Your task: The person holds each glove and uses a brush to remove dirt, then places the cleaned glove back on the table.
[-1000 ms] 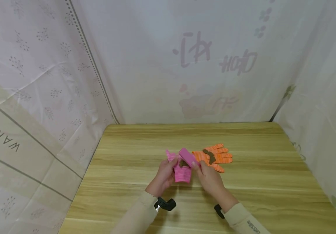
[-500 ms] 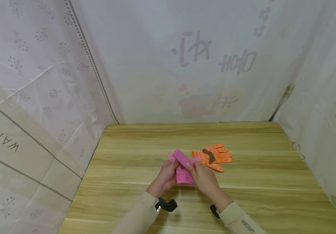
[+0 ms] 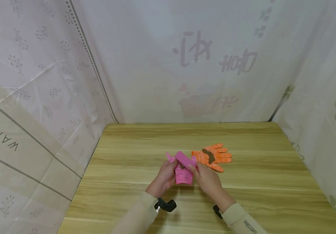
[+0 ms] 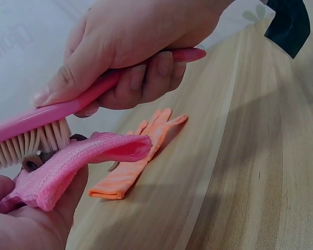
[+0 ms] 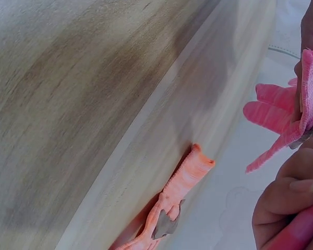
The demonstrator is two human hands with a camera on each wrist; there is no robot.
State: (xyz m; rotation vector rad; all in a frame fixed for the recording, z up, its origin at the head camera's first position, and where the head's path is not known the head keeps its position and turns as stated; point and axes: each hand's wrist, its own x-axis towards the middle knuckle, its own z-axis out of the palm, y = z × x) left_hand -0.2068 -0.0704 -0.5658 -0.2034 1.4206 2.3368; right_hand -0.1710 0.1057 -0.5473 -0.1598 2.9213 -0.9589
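Note:
A pink knit glove point(image 3: 184, 176) with a brown patch lies over my left hand point(image 3: 165, 175), which holds it by its side with the thumb on top. My right hand point(image 3: 208, 178) grips a pink brush point(image 3: 183, 158) by its handle. In the left wrist view the pale bristles point(image 4: 34, 143) of the brush press on the glove point(image 4: 68, 169) beside the brown patch point(image 4: 32, 162), which is partly hidden. The right wrist view shows the pink glove's fingers point(image 5: 271, 107) hanging loose, with most of the brush out of frame.
An orange knit glove point(image 3: 222, 155) with a brown patch point(image 3: 208, 156) lies flat on the wooden table point(image 3: 261, 182), just beyond my right hand. Patterned cloth point(image 3: 162, 65) hangs behind the table and at both sides. Each wrist wears a black device point(image 3: 165, 205).
The brush has shifted over the pink glove, first left and toward me, then slightly back right. My left hand has stayed nearly in place. The orange glove has not moved.

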